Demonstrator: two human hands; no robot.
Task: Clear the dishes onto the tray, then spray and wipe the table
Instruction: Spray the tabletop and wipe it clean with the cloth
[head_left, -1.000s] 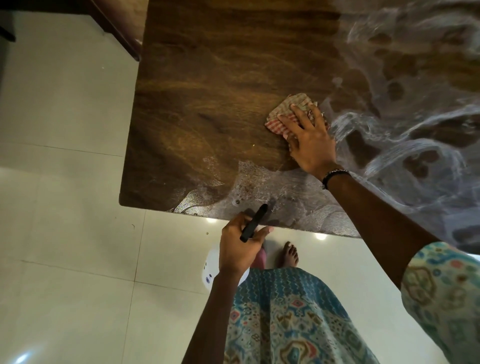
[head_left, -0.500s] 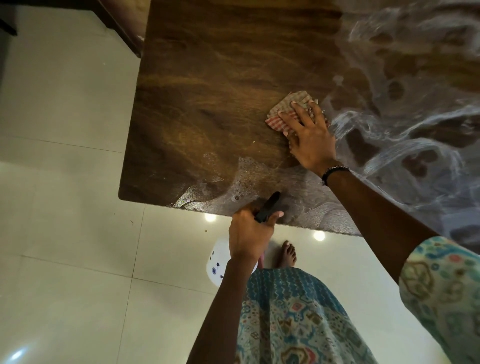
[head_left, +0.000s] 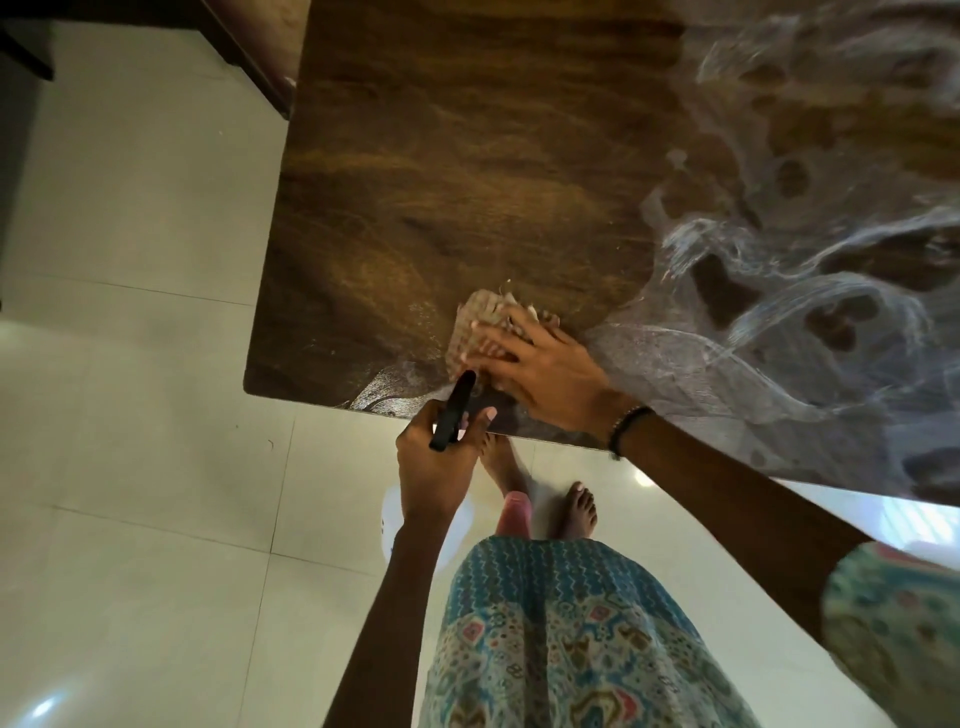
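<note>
Head view: wiping step in hand. Right hand (head_left: 545, 371) flat, fingers straight, pressing checked cloth (head_left: 480, 325) on the desk (head_left: 441, 182) near its front edge. Left hand (head_left: 434, 465) just below that edge, curled round the black-triggered spray bottle (head_left: 452, 410). Wet streaks right of the cloth; next, probably sweeping there.

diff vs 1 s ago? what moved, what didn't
The right hand slid the checked cloth toward the table's near edge, into the foam patch there, stopping just ahead of the left hand. Unchanged: right hand pressing flat on the cloth, left hand gripping the spray bottle's black trigger below the edge, foam swirls at right unwiped.
</note>
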